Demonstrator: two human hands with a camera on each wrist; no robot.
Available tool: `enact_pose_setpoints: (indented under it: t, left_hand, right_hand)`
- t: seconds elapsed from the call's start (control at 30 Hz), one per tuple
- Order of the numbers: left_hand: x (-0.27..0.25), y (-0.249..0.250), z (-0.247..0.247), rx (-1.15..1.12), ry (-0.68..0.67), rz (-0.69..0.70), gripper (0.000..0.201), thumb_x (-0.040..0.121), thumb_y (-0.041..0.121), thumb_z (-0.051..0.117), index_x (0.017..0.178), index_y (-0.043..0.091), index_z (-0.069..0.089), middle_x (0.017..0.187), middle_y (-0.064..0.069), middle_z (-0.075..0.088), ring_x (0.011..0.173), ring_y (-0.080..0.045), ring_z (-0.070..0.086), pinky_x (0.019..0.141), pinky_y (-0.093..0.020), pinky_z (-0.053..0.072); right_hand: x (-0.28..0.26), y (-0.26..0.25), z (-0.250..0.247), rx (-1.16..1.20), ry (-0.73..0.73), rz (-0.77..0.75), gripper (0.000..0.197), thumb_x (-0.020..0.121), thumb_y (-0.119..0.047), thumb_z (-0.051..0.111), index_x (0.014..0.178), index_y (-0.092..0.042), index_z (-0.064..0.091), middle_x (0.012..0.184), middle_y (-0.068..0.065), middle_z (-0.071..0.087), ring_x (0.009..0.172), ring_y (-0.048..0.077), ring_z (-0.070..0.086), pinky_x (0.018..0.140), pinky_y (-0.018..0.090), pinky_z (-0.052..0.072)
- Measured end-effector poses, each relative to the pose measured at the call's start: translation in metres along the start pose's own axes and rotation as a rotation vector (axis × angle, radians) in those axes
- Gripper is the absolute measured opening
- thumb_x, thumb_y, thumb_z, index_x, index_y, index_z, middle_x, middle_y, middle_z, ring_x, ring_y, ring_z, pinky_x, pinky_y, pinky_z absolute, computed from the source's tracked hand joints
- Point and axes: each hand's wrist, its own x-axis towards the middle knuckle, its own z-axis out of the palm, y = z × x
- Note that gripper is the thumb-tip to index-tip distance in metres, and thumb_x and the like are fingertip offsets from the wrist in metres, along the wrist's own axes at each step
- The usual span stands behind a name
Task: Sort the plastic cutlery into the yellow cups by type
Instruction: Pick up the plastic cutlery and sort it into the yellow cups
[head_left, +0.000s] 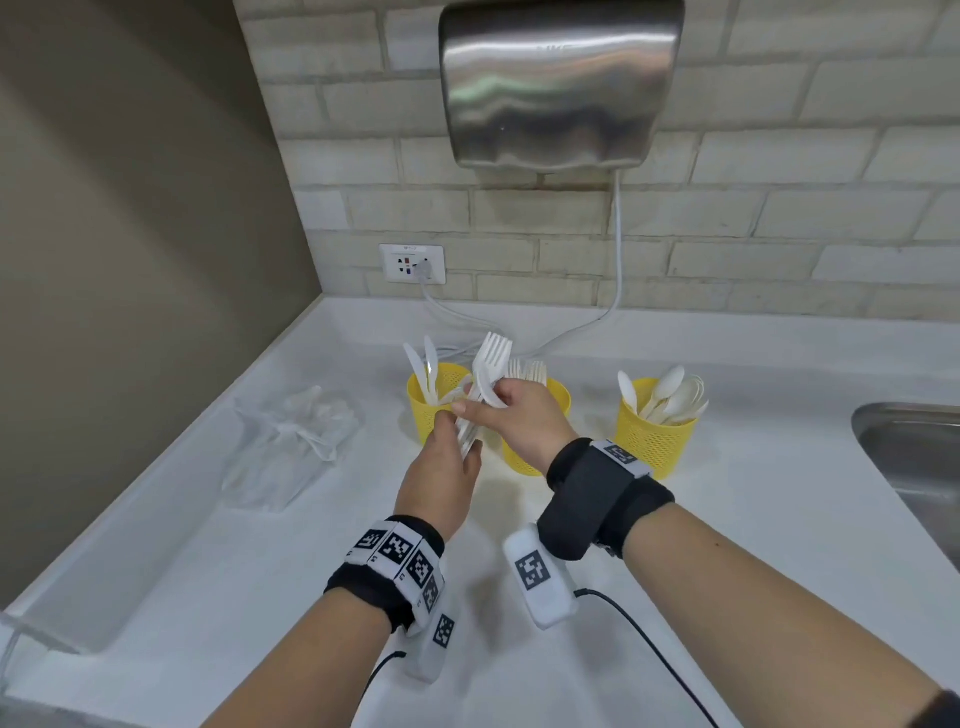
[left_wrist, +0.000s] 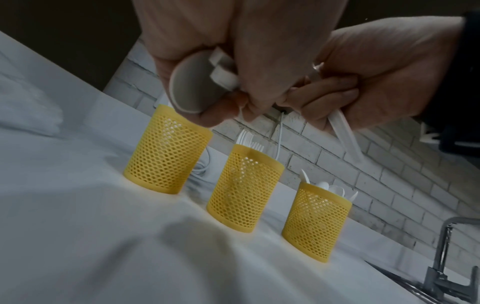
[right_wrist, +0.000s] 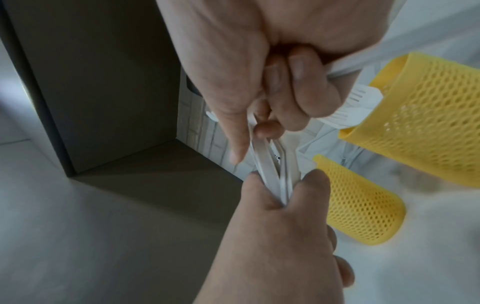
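I see bare forearms, each with a black wristband (head_left: 387, 582) carrying white blocks printed with square black-and-white markers (head_left: 532, 569), black cables (head_left: 654, 660) trailing off.

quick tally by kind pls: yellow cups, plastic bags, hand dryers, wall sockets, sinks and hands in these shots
Yellow perforated plastic cups: 3 (left, middle, right)
Clear crumpled plastic bag: 1
Steel wall-mounted hand dryer: 1
White wall socket: 1
Steel sink: 1
Hands: 2 (left hand, right hand)
Total: 9
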Motion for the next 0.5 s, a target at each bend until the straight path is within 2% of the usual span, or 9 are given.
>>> enact_pose_setpoints:
  t: [0.03, 0.1, 0.13, 0.23, 0.37, 0.43, 0.5]
  left_hand:
    - [0.000, 0.000, 0.001, -0.005, -0.003, 0.003, 0.034, 0.097, 0.022, 0.047, 0.128, 0.020, 0.034, 0.111, -0.004, 0.061, 0.092, -0.033, 0.062, 0.077, -0.044, 0.053]
    - [0.001, -0.001, 0.003, -0.019, -0.013, -0.005, 0.031, 0.096, 0.023, 0.049, 0.124, 0.018, 0.036, 0.103, -0.005, 0.062, 0.089, -0.032, 0.062, 0.076, -0.044, 0.053]
    - [0.002, -0.002, 0.004, -0.026, -0.019, -0.015, 0.029, 0.096, 0.024, 0.050, 0.121, 0.017, 0.038, 0.100, -0.006, 0.062, 0.088, -0.031, 0.062, 0.076, -0.043, 0.052]
    - [0.006, -0.005, 0.003, -0.041, -0.020, -0.048, 0.026, 0.095, 0.026, 0.054, 0.116, 0.015, 0.044, 0.097, -0.004, 0.063, 0.087, -0.027, 0.061, 0.076, -0.039, 0.050]
    - [0.006, -0.007, 0.004, -0.058, -0.066, -0.022, 0.019, 0.096, 0.026, 0.054, 0.107, 0.015, 0.045, 0.095, -0.003, 0.063, 0.084, -0.025, 0.060, 0.074, -0.037, 0.049]
    - [0.005, -0.009, 0.005, -0.066, -0.089, -0.017, 0.015, 0.096, 0.026, 0.053, 0.106, 0.019, 0.043, 0.093, 0.000, 0.062, 0.083, -0.022, 0.059, 0.072, -0.034, 0.045]
    - [0.005, -0.013, 0.005, -0.068, -0.091, -0.024, 0.015, 0.097, 0.026, 0.052, 0.107, 0.019, 0.044, 0.091, 0.000, 0.061, 0.081, -0.022, 0.058, 0.070, -0.032, 0.043]
  right_hand:
    - [0.001, 0.001, -0.001, -0.013, -0.009, 0.002, 0.028, 0.083, -0.031, 0.073, 0.080, -0.003, 0.068, 0.079, 0.012, 0.069, 0.069, 0.014, 0.057, 0.066, 0.026, 0.043]
    - [0.000, -0.001, -0.005, -0.022, -0.001, 0.015, 0.031, 0.090, -0.027, 0.065, 0.064, -0.013, 0.057, 0.060, -0.001, 0.055, 0.055, 0.007, 0.047, 0.051, 0.013, 0.034]
    - [0.000, -0.002, -0.006, -0.022, 0.007, 0.019, 0.032, 0.094, -0.027, 0.060, 0.065, -0.016, 0.055, 0.060, -0.005, 0.050, 0.054, 0.005, 0.043, 0.048, 0.011, 0.031]
    - [0.005, -0.003, -0.009, 0.034, 0.030, 0.023, 0.025, 0.100, -0.030, 0.046, 0.092, -0.015, 0.065, 0.075, -0.010, 0.053, 0.062, 0.001, 0.046, 0.057, 0.015, 0.034]
    - [0.017, -0.005, -0.016, 0.182, 0.098, 0.051, 0.027, 0.103, -0.031, 0.039, 0.082, -0.027, 0.057, 0.067, -0.006, 0.044, 0.052, 0.006, 0.039, 0.052, 0.020, 0.029]
    - [0.022, -0.007, -0.022, 0.235, 0.137, 0.056, 0.027, 0.103, -0.031, 0.038, 0.086, -0.023, 0.057, 0.066, -0.002, 0.044, 0.047, 0.009, 0.037, 0.045, 0.021, 0.030]
    - [0.026, -0.011, -0.030, 0.319, 0.195, 0.038, 0.024, 0.104, -0.028, 0.035, 0.094, -0.017, 0.054, 0.071, -0.002, 0.057, 0.045, 0.008, 0.038, 0.039, 0.018, 0.031]
